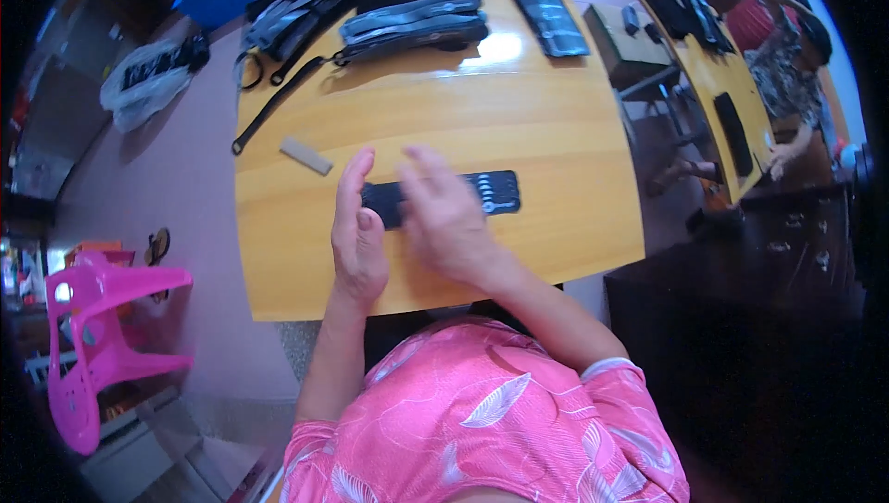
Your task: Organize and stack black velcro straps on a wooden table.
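A pale wooden table (pixel 435 123) with a glossy top fills the middle of the view, standing on a pinkish floor, and the black strip (pixel 482 193) lying flat near its front edge is the thing to reckon from. The strip is long and narrow, with a row of small pale marks along its right half; its left end is hidden behind the hands. The left hand (pixel 358 234) stands on edge just left of the strip, fingers straight and close together, its palm facing the strip's left end, and I cannot tell whether it touches. The right hand (pixel 444 216) hovers over the strip's left half with fingers loosely spread and blurred; it grips nothing that shows.

Beyond the strip, at the table's far edge, lie stacked grey and black pieces (pixel 412 21) of the same kind, with a flat dark panel (pixel 544 12) to their right. Left of the strip rests a small grey block (pixel 306 156), and further left a long black strap (pixel 278 100) trails toward the table's edge.

It looks like the strip is being flattened or squared up between the two hands. The next move would seem to call for the right palm to come down flat while the left holds the end steady
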`<state>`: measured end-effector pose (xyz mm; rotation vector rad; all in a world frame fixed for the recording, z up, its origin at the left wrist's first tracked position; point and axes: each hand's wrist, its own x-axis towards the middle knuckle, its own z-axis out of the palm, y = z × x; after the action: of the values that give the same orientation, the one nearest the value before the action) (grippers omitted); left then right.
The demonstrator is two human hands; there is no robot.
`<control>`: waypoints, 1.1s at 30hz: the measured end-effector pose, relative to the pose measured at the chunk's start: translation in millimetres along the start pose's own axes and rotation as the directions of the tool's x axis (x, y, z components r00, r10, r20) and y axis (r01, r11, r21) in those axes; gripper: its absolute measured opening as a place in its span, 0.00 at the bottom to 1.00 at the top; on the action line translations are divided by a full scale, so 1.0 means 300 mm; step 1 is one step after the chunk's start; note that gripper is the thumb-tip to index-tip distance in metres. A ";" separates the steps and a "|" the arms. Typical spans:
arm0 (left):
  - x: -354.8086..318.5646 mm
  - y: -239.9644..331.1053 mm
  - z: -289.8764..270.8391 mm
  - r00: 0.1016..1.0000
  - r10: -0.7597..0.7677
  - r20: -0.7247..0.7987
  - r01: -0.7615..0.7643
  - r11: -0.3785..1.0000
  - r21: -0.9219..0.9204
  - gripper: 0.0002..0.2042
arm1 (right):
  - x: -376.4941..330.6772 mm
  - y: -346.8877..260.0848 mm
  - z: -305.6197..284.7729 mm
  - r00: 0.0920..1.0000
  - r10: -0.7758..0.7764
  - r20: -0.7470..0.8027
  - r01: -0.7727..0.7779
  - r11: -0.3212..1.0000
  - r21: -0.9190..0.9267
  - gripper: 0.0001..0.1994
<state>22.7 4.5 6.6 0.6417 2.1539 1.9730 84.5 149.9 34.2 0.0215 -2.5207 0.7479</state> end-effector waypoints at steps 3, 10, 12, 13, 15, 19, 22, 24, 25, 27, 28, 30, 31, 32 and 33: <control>0.064 -0.072 0.066 0.985 -0.022 0.169 0.074 0.949 -0.307 0.40 | -0.019 0.051 0.143 0.994 -0.090 0.061 0.098 0.986 -0.134 0.27; 0.076 -0.084 0.064 0.990 0.003 0.143 0.049 0.932 -0.358 0.39 | -0.120 0.156 -0.016 0.953 0.140 0.268 -0.082 0.973 -0.217 0.35; 0.075 -0.079 0.062 0.994 0.002 0.112 0.039 0.932 -0.360 0.39 | -0.138 0.198 -0.080 0.954 0.128 0.270 -0.094 0.987 -0.133 0.33; 0.074 -0.077 0.060 0.995 0.000 0.098 0.036 0.932 -0.361 0.38 | -0.144 0.218 -0.102 0.956 0.129 0.265 -0.117 0.991 -0.061 0.31; 0.075 -0.080 0.055 0.997 -0.002 0.078 0.031 0.930 -0.365 0.38 | -0.155 0.264 -0.127 0.955 0.241 0.172 -0.275 0.936 0.218 0.28; 0.077 -0.079 0.048 0.998 -0.003 0.059 0.025 0.927 -0.374 0.37 | -0.142 0.296 -0.136 0.687 0.689 0.231 -0.350 0.034 0.936 0.21; 0.079 -0.078 0.051 0.998 -0.001 0.065 0.026 0.923 -0.384 0.37 | -0.126 0.308 -0.163 0.638 0.724 0.263 -0.291 -0.089 0.952 0.19; 0.081 -0.078 0.049 0.997 -0.001 0.076 0.030 0.921 -0.387 0.36 | -0.130 0.332 -0.173 0.611 0.736 0.291 -0.235 -0.182 0.955 0.18; 0.078 -0.078 0.042 0.998 -0.041 0.049 0.058 0.900 -0.431 0.34 | -0.134 0.342 -0.175 0.618 0.726 0.303 -0.214 -0.215 0.953 0.18; 0.074 -0.080 0.032 0.996 -0.081 0.027 0.084 0.876 -0.474 0.32 | -0.137 0.348 -0.177 0.624 0.717 0.311 -0.190 -0.247 0.950 0.18; 0.071 -0.084 0.028 0.997 -0.066 0.029 0.072 0.878 -0.473 0.30 | -0.136 0.347 -0.177 0.635 0.708 0.310 -0.189 -0.247 0.950 0.18; 0.062 -0.084 0.027 0.998 -0.049 0.031 0.058 0.878 -0.475 0.28 | -0.139 0.352 -0.182 0.647 0.698 0.306 -0.189 -0.242 0.952 0.18; 0.055 -0.078 0.031 0.999 -0.012 0.035 0.025 0.904 -0.428 0.26 | -0.147 0.360 -0.187 0.672 0.673 0.310 -0.164 -0.273 0.948 0.18; 0.050 -0.069 0.035 0.999 0.025 0.039 -0.009 0.925 -0.379 0.24 | -0.154 0.362 -0.191 0.696 0.646 0.313 -0.140 -0.305 0.942 0.18; 0.048 -0.050 0.034 0.999 0.028 0.034 -0.013 0.925 -0.379 0.24 | -0.153 0.348 -0.192 0.700 0.641 0.314 -0.143 -0.305 0.941 0.18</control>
<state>10.6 18.8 -6.9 0.6285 1.6750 2.2781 135.4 262.3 1.1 -0.5038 -0.7877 2.5743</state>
